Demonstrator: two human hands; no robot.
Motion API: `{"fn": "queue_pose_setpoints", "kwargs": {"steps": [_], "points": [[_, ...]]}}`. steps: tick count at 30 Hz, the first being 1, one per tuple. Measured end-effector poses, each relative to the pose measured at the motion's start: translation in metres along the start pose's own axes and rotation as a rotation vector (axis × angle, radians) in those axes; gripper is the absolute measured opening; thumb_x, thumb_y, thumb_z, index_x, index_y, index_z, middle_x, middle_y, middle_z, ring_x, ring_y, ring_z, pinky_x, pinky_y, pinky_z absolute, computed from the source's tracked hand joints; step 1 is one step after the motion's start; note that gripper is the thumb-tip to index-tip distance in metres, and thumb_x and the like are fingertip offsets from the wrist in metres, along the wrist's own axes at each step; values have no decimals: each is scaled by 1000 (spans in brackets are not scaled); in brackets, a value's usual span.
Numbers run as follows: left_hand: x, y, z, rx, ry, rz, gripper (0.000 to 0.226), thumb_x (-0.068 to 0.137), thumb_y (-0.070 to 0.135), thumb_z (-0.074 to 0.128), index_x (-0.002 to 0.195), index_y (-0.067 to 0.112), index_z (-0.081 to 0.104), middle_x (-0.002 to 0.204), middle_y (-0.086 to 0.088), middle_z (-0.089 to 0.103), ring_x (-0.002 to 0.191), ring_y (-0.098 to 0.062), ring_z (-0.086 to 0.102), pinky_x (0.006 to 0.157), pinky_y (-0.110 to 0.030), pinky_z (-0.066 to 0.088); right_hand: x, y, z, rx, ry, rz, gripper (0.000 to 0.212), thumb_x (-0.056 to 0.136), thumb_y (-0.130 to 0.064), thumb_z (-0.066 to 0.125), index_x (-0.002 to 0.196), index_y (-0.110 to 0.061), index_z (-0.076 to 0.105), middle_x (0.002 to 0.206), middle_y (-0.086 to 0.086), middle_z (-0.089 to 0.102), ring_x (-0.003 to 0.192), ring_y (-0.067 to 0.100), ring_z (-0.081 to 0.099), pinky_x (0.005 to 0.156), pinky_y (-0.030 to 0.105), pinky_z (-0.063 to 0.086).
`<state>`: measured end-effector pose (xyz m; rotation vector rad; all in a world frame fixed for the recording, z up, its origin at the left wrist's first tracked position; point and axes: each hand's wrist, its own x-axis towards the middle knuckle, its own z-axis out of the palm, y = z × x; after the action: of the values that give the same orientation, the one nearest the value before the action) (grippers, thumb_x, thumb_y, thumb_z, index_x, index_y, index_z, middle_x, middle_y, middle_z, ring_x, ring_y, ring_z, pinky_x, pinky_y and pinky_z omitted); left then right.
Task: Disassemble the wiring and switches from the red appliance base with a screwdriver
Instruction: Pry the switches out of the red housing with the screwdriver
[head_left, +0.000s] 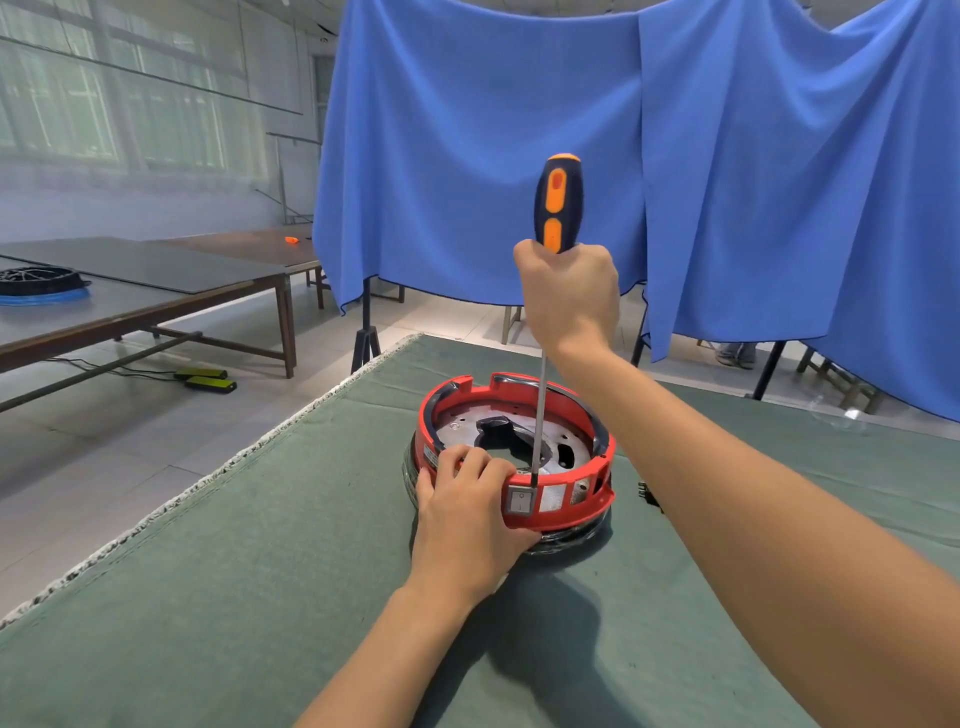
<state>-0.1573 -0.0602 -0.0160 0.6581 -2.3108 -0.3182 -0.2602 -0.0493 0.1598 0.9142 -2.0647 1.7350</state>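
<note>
Here, on the green tabletop (260, 545), the left hand (467, 514) grips the near rim of the red base (561, 506) beside its white switch (521, 501), while the right hand (571, 296) holds the screwdriver (556, 208) upright, tip down at the switch, blue cloth (727, 156) behind.

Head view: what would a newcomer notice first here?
The long orange-and-black-handled screwdriver, held upright by the right hand at centre, its tip down at the white rocker switch. Below it the round red plastic appliance base sits on the green cloth-covered table, gripped by the left hand.
</note>
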Motion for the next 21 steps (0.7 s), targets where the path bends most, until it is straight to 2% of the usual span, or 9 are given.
{"fn": "queue_pose_setpoints", "kwargs": {"steps": [7,10,12,16,19,21], "points": [[2,-1,-1,12,-7,11,59,65,49,76,115,22,60,114,7,53,121,-16,34,103,-46,33,7,20,29,-101,-134,130,29,75,-28,58,53,-16,44,47,-4,41,46,17,40,46,25,27],[3,-1,0,39,-5,26,49,70,44,73,111,20,61,113,5,54,121,-19,38,99,-51,36,-21,51,33,-80,-226,238,25,73,-28,59,55,-14,50,50,0,46,52,23,43,49,27,31],[4,-2,-2,10,2,27,45,71,43,71,109,21,61,112,6,54,121,-18,38,100,-51,36,-21,55,20,17,-188,262,24,68,-29,60,53,-16,47,48,-2,43,51,23,41,48,30,32],[4,-9,-5,-28,-57,33,52,71,45,70,118,30,52,119,14,48,124,-9,30,107,-47,28,7,29,-23,195,-19,187,22,60,-28,54,54,-18,35,51,3,33,52,22,35,51,34,31],[3,-11,-4,-69,-58,5,67,70,41,73,128,26,43,134,12,42,130,-9,28,109,-46,26,5,16,-44,349,94,68,22,62,-23,53,56,-13,34,46,2,28,43,22,32,43,25,28],[2,-10,-4,-36,-53,-4,70,70,45,72,128,23,40,145,8,31,135,-11,23,110,-43,23,-7,11,-52,418,113,4,22,63,-19,53,56,-9,34,44,1,26,39,22,31,39,20,27]]}}
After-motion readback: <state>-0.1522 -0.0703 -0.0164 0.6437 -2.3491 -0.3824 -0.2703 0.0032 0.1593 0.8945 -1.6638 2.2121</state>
